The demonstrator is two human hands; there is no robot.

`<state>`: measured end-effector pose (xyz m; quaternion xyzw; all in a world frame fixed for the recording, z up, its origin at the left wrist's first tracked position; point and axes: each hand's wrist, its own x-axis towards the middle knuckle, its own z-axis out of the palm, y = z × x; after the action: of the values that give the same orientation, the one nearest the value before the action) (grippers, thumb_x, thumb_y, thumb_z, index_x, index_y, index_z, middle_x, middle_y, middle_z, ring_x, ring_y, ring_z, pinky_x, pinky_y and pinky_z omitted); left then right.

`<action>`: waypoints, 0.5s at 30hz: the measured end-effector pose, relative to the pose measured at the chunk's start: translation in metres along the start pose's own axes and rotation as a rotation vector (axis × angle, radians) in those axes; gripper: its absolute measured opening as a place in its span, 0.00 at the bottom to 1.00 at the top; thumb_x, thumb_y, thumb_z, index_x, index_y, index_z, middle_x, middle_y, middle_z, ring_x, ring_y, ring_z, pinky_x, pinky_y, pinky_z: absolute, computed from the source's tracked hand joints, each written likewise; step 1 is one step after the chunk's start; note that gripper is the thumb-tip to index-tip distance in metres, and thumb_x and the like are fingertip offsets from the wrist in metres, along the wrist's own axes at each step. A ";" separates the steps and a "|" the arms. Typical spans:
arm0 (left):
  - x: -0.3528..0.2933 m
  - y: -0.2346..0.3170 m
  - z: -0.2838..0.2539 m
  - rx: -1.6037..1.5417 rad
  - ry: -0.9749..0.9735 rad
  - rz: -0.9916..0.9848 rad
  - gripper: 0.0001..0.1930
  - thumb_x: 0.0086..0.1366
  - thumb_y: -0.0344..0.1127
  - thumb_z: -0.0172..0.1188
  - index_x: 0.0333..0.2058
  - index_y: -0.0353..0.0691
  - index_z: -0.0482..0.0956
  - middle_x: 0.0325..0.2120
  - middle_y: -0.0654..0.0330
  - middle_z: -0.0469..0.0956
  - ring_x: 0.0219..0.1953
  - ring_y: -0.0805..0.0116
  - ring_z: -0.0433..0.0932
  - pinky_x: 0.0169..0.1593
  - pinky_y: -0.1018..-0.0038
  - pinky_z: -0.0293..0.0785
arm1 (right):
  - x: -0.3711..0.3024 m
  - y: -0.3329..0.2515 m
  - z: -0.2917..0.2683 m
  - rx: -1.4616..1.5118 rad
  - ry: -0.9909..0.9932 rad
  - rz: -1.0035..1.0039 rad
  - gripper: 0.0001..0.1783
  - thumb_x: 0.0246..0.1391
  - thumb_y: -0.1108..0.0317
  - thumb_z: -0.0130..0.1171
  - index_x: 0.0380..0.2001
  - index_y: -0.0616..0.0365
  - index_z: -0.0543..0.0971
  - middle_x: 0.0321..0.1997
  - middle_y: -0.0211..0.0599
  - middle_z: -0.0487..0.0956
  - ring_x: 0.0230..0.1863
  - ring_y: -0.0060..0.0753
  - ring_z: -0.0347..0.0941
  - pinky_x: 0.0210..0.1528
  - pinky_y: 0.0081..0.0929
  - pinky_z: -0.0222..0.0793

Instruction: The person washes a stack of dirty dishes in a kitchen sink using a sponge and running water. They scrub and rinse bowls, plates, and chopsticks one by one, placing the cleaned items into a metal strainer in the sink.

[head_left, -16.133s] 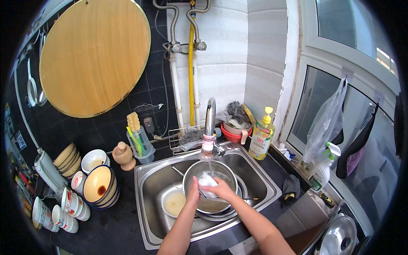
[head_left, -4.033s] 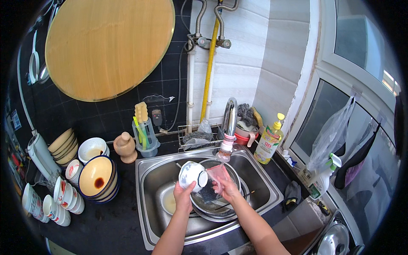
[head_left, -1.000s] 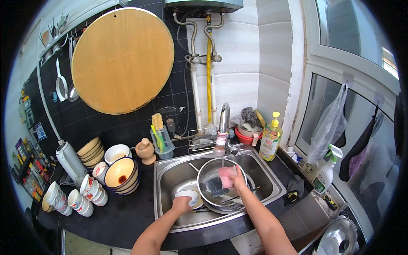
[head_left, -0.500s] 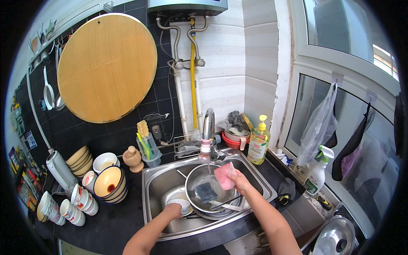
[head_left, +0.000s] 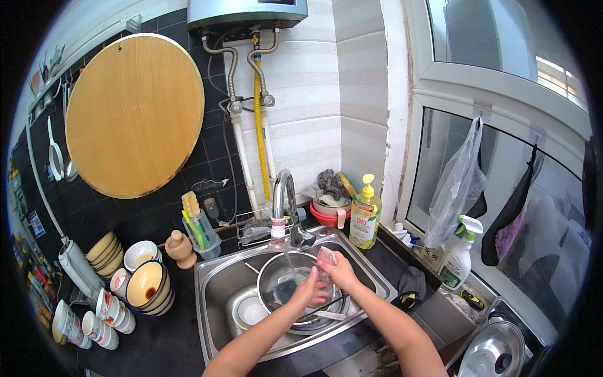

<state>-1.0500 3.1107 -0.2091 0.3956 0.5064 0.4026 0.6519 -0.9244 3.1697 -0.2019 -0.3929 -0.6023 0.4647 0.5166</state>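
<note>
Over the sink, my right hand (head_left: pixel 340 273) pinches a pink cloth (head_left: pixel 326 256), now partly hidden by the fingers. My left hand (head_left: pixel 310 291) is close beside it, fingers apart and nothing in them. Beneath both hands sits a round metal pan (head_left: pixel 264 284) in the sink (head_left: pixel 211 327), with a dark scouring pad (head_left: pixel 284 291) in it. A thin stream of water falls into the pan from the curved faucet (head_left: pixel 278 207). To the pan's left, a white bowl (head_left: pixel 252 310) rests on the sink's bottom.
Left of the sink stand stacked bowls (head_left: pixel 148 286), white cups (head_left: pixel 100 330) and a wooden pestle-like piece (head_left: pixel 180 250). A yellow soap bottle (head_left: pixel 365 217) and red basin (head_left: pixel 326 218) are behind. On the right are a spray bottle (head_left: pixel 458 257) and a metal lid (head_left: pixel 493 352).
My left hand has let go of the white bowl and risen rightward beside my right hand. The pink cloth is now bunched in my right fingers. The view has shifted slightly.
</note>
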 end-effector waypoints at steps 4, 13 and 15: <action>0.020 0.003 0.030 -0.103 -0.005 0.020 0.40 0.57 0.70 0.33 0.57 0.43 0.56 0.50 0.57 0.66 0.45 0.64 0.70 0.45 0.63 0.66 | 0.010 0.022 -0.005 -0.103 0.017 0.022 0.11 0.50 0.63 0.55 0.32 0.60 0.73 0.28 0.30 0.75 0.28 0.20 0.69 0.29 0.21 0.66; 0.062 0.038 0.047 -0.153 0.302 0.216 0.20 0.66 0.48 0.41 0.47 0.40 0.68 0.40 0.54 0.73 0.37 0.60 0.76 0.35 0.64 0.75 | 0.049 -0.008 -0.055 -0.510 0.124 -0.348 0.15 0.50 0.57 0.52 0.29 0.59 0.77 0.34 0.48 0.75 0.39 0.52 0.69 0.44 0.39 0.63; 0.073 0.056 0.039 -0.259 0.209 0.187 0.21 0.65 0.48 0.41 0.46 0.36 0.66 0.40 0.51 0.73 0.38 0.54 0.76 0.34 0.60 0.78 | 0.054 -0.051 -0.070 -0.693 0.215 -0.448 0.15 0.44 0.69 0.55 0.38 0.58 0.72 0.43 0.43 0.72 0.49 0.45 0.64 0.51 0.37 0.59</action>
<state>-1.0067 3.1940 -0.1754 0.3097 0.4761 0.5623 0.6010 -0.8633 3.2187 -0.1364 -0.4490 -0.7361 0.0676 0.5020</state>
